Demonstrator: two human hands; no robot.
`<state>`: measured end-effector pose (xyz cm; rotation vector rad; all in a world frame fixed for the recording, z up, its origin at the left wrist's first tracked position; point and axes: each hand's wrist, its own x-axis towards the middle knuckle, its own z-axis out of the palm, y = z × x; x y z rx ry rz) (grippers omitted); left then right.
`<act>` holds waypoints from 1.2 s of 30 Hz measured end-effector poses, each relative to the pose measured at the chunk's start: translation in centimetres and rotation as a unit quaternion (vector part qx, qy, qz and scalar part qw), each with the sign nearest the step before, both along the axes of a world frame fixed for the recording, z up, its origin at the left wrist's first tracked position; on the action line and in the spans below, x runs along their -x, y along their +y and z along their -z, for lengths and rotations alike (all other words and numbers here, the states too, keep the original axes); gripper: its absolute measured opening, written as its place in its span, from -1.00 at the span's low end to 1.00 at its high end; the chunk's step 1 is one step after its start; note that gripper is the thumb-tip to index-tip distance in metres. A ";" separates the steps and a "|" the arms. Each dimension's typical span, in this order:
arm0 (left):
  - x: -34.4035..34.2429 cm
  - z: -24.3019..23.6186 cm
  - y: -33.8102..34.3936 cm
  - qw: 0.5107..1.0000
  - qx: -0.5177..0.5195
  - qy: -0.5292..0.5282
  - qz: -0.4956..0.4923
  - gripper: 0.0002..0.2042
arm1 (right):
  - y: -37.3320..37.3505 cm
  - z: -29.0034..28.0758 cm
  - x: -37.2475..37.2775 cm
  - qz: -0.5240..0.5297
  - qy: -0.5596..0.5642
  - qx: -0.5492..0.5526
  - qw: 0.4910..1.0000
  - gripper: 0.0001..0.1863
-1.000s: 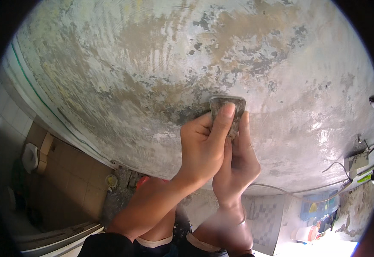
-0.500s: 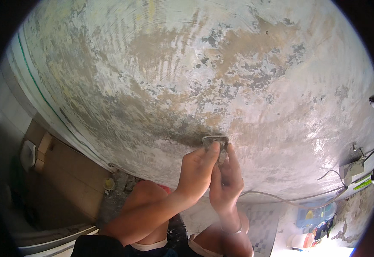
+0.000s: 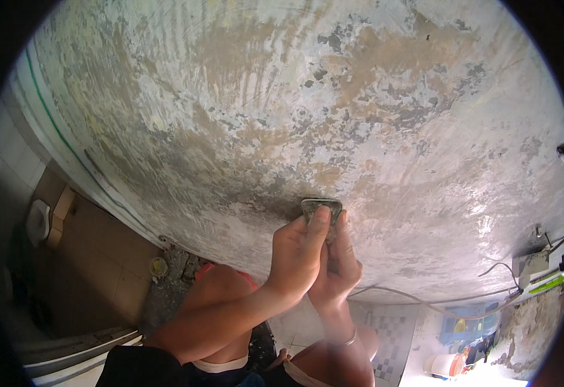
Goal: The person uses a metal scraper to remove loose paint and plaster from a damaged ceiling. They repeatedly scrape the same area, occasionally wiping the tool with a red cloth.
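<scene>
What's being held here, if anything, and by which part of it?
A scraper: the left hand and right hand both hold its lower part, its upper edge showing beyond the fingers. Its lower end is hidden.

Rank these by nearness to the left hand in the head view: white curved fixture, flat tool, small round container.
1. Flat tool: pinched under the thumb of the left hand.
2. Small round container: off to the left, low down.
3. White curved fixture: far left, well beyond the container.
</scene>
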<state>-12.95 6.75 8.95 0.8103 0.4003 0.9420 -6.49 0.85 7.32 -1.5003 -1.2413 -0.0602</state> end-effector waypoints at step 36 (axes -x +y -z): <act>0.7 -1.3 1.1 0.999 -0.027 0.007 -0.036 -0.62 | 1.4 -2.1 1.2 0.025 0.000 -0.039 0.999 -0.43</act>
